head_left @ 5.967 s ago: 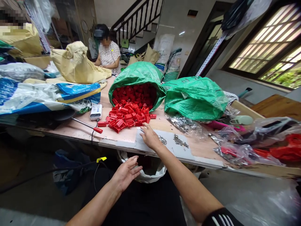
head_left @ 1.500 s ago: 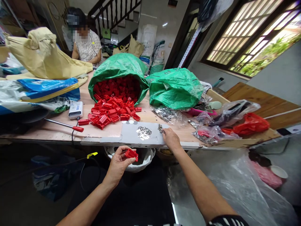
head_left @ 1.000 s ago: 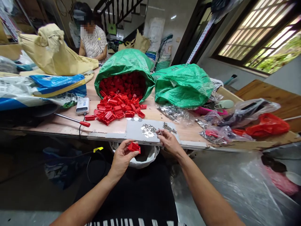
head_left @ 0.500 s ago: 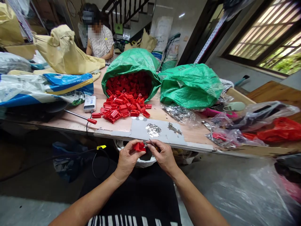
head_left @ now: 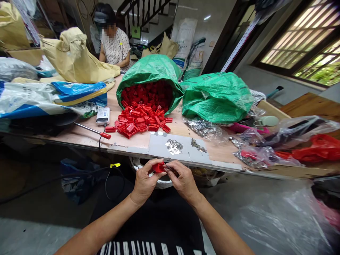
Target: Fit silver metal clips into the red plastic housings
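In a cluttered room beside a staircase (head_left: 143,14), the wooden worktop (head_left: 132,141) bears two sacks: an open green sack (head_left: 151,69) spilling red clips (head_left: 139,120) and a closed green sack (head_left: 216,95). Just below its edge, the fingers of the left hand (head_left: 145,180) and right hand (head_left: 183,180) pinch one red clip (head_left: 158,166).

matt red plastic clip (head_left: 158,166), shiny metal bits (head_left: 174,146), glossy green sack (head_left: 151,71).

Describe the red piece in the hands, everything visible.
The red piece is small and blocky and looks like moulded plastic. Fingers hide most of it, so only its top and one edge show. It is held in the air just below the table edge. The left hand pinches it, and the right hand brings a thin metal sliver to its right end.
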`<control>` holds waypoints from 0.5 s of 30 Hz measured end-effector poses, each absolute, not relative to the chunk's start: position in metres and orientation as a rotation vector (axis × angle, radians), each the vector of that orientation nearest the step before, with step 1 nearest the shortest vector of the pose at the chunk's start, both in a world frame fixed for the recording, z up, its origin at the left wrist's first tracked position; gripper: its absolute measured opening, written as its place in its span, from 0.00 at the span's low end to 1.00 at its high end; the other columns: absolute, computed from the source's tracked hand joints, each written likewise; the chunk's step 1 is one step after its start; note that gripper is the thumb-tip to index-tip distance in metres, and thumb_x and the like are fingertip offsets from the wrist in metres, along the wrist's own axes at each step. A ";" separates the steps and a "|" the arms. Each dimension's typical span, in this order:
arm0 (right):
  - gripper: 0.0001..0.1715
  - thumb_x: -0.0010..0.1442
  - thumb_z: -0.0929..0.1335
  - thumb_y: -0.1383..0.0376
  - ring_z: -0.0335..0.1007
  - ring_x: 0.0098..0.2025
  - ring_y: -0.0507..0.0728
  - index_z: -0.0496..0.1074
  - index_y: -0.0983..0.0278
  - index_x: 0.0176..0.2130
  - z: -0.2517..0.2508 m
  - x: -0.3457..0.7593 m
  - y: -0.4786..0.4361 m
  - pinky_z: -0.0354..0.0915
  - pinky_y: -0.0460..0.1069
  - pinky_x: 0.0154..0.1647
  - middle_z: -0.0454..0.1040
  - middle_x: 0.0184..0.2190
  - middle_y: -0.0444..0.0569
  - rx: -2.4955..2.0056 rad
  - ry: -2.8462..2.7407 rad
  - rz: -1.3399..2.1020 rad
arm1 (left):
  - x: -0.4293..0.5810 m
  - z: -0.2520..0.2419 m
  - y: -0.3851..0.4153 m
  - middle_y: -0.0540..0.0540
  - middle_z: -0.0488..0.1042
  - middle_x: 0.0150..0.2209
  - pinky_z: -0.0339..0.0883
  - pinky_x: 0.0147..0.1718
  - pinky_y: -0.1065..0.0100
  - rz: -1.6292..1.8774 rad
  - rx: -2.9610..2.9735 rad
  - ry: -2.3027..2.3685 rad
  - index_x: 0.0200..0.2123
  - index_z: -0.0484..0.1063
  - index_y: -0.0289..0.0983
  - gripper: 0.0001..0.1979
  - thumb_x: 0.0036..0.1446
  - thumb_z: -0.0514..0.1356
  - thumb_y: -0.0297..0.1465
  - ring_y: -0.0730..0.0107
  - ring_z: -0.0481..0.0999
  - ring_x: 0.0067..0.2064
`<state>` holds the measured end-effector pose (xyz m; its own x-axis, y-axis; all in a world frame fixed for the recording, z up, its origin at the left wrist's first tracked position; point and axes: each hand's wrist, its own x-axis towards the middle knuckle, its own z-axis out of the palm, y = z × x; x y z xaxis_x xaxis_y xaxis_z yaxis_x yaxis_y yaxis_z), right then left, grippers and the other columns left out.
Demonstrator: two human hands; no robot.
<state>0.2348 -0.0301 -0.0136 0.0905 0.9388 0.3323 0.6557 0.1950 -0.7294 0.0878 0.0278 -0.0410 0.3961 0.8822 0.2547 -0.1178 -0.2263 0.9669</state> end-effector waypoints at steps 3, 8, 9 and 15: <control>0.11 0.64 0.63 0.63 0.68 0.37 0.56 0.74 0.60 0.42 -0.013 0.235 -0.030 0.64 0.50 0.38 0.73 0.35 0.51 -1.503 -1.630 0.509 | 0.087 -0.042 0.028 0.46 0.77 0.45 0.70 0.46 0.66 1.102 1.494 0.727 0.46 0.73 0.41 0.17 0.50 0.66 0.32 0.65 0.76 0.45; 0.12 0.63 0.64 0.59 0.66 0.35 0.54 0.73 0.62 0.40 -0.013 0.241 -0.032 0.62 0.48 0.36 0.72 0.35 0.49 -1.503 -1.469 0.679 | 0.086 -0.046 0.028 0.46 0.77 0.45 0.68 0.47 0.67 1.130 1.506 0.735 0.46 0.73 0.41 0.18 0.50 0.66 0.32 0.65 0.75 0.46; 0.12 0.62 0.64 0.58 0.65 0.34 0.54 0.72 0.62 0.39 -0.014 0.243 -0.032 0.61 0.47 0.35 0.71 0.33 0.48 -1.521 -1.406 0.700 | 0.086 -0.046 0.027 0.46 0.76 0.45 0.68 0.47 0.67 1.131 1.513 0.734 0.46 0.73 0.42 0.18 0.50 0.66 0.32 0.65 0.75 0.46; 0.13 0.58 0.68 0.56 0.59 0.32 0.51 0.65 0.63 0.33 -0.020 0.245 -0.030 0.58 0.46 0.34 0.65 0.29 0.43 -1.496 -1.293 0.844 | 0.087 -0.043 0.024 0.45 0.77 0.46 0.67 0.49 0.65 1.134 1.504 0.707 0.45 0.74 0.41 0.17 0.49 0.67 0.30 0.63 0.76 0.47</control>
